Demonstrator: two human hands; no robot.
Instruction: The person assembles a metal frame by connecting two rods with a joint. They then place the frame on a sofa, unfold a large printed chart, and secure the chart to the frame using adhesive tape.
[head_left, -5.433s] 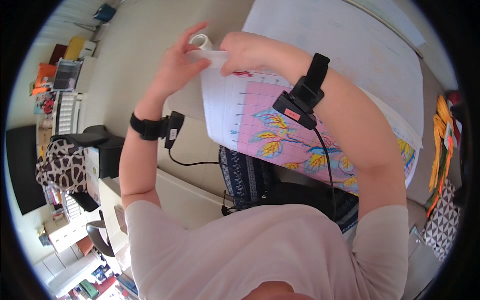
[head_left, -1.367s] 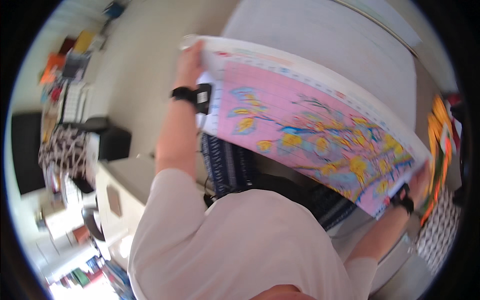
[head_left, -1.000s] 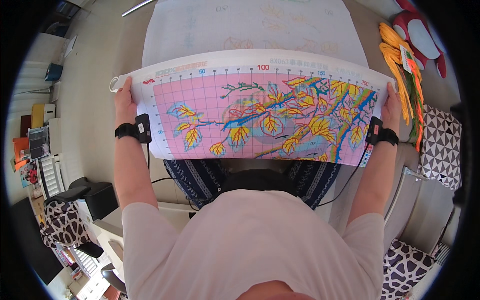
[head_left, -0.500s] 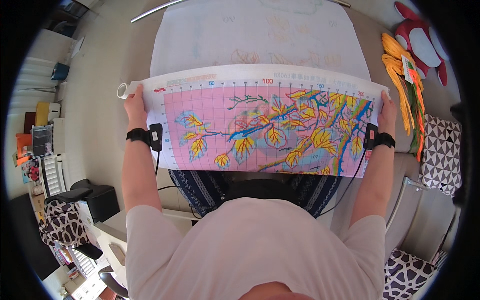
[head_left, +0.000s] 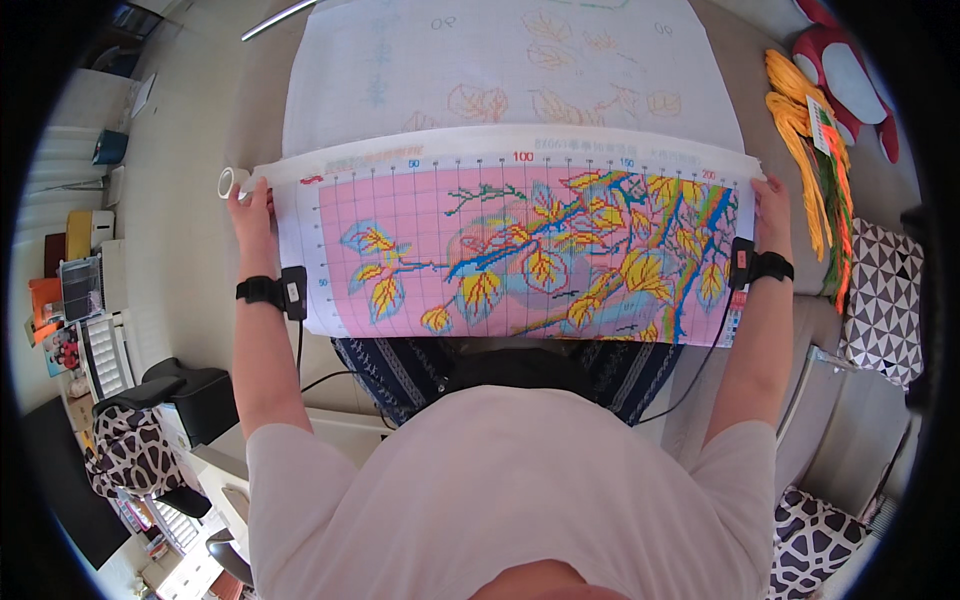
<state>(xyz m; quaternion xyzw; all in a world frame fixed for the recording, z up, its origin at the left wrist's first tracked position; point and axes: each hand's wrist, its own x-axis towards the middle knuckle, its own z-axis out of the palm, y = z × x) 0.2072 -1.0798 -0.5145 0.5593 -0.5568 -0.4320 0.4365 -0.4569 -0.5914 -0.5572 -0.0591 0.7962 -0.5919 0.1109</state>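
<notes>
A person holds a pink pattern chart [head_left: 520,250] of yellow leaves and blue branches stretched flat above their lap. The left hand [head_left: 252,205] grips its left edge, the right hand [head_left: 770,205] its right edge, over a white gridded cloth [head_left: 500,70]; yellow thread bundles [head_left: 800,140] lie to the right.

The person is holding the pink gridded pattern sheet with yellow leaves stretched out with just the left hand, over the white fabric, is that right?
Not quite: both hands hold it. The head view shows the left hand gripping one end of the pink gridded pattern sheet with yellow leaves and the right hand the other, over the white fabric.
</notes>
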